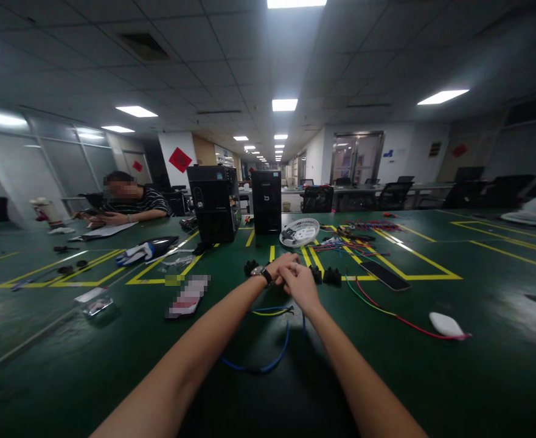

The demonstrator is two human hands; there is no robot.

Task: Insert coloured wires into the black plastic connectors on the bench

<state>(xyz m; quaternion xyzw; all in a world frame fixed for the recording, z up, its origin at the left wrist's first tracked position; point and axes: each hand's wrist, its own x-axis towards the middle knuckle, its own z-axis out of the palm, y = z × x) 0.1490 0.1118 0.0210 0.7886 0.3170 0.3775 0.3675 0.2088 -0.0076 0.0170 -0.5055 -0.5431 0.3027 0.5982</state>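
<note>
Both of my hands meet over the green table, above a row of small black parts. My left hand (284, 265), with a wristwatch (262, 274) on its wrist, is closed, its fingers against those of the other hand. From the right, my right hand (301, 283) reaches in with fingers bent and closed. Whatever lies between the fingers is hidden or too small to make out. Black ridged parts (332, 276) stand just right of the hands, and another black part (250, 267) is to the left. Below the hands lie a blue cable (264, 370) in a curve and a yellow-green wire (271, 313).
Two black computer towers (268, 204) and a white basket (300, 233) stand beyond the hands. Coloured wires (336, 244), a black slab (386, 275) and a white rounded object (447, 325) lie rightward. Leftward are a blurred-out flat object (189, 297), a clear box (95, 302) and a seated person (146, 204).
</note>
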